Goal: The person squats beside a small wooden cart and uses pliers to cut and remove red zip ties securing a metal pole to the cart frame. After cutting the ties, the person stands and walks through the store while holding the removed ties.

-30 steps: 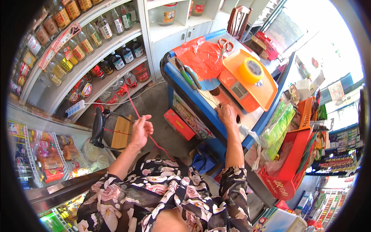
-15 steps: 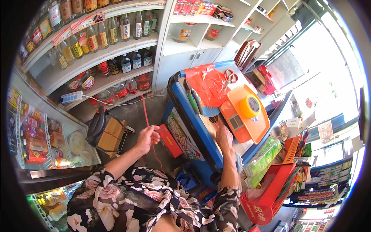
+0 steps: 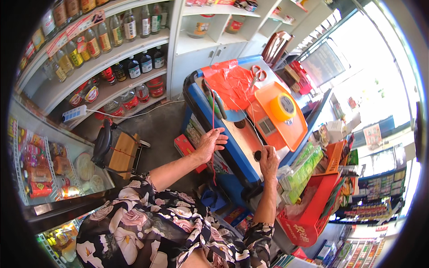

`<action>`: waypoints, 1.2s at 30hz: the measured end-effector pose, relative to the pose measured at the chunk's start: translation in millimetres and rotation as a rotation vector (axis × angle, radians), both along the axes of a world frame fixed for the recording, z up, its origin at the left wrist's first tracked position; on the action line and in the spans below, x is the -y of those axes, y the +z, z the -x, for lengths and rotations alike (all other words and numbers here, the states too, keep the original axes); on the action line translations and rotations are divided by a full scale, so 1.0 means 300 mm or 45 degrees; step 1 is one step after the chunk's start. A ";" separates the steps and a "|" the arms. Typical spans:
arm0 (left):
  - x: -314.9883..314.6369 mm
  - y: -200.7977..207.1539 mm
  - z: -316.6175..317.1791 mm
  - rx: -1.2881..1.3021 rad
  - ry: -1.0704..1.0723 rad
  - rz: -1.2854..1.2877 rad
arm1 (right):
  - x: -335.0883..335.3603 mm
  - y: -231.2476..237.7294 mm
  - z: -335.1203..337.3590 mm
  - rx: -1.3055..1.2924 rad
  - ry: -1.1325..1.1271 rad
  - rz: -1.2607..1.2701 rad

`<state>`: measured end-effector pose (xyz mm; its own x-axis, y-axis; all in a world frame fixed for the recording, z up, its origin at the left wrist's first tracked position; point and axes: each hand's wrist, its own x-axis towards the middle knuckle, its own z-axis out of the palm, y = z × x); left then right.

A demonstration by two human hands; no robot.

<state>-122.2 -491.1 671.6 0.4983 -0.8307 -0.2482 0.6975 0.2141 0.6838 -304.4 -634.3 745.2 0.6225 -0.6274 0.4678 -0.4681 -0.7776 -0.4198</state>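
Observation:
My left hand (image 3: 212, 144) is raised beside the near left edge of a blue-edged counter (image 3: 232, 154), fingers loosely curled. A thin red strip (image 3: 213, 167) passes at its fingers, running up toward the green-and-black pliers (image 3: 216, 102) and hanging down below the hand. My right hand (image 3: 269, 161) is above the counter's near end, fingertips pinched at a thin pale cord (image 3: 258, 133) that runs toward the red plastic sheet (image 3: 232, 82). By those fingertips shows a dark round hole (image 3: 257, 155). Yellow tape (image 3: 283, 107) rests on an orange scale tray (image 3: 297, 129).
Red-handled scissors (image 3: 258, 73) lie at the counter's far side. A red basket (image 3: 308, 214) and green packets (image 3: 308, 172) stand right of my right arm. A wooden-seated chair (image 3: 123, 154) stands on the left, below bottle shelves (image 3: 103, 58). A white cable (image 3: 134, 115) crosses the floor.
My left hand has moved right toward the counter, and the red strip has shifted with it. My right hand has come slightly nearer the counter's right edge, exposing the dark hole. The view has shifted slightly.

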 end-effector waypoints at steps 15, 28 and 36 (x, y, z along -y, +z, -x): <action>0.116 0.002 0.225 -0.138 0.077 0.059 | -0.211 -0.222 0.073 -0.030 0.212 0.072; 0.147 -0.022 0.302 -0.024 0.143 0.076 | -0.254 -0.083 0.380 1.414 -0.209 -1.287; 0.129 0.027 0.211 0.028 0.015 0.112 | -0.120 -0.097 0.442 -0.017 -0.441 -0.369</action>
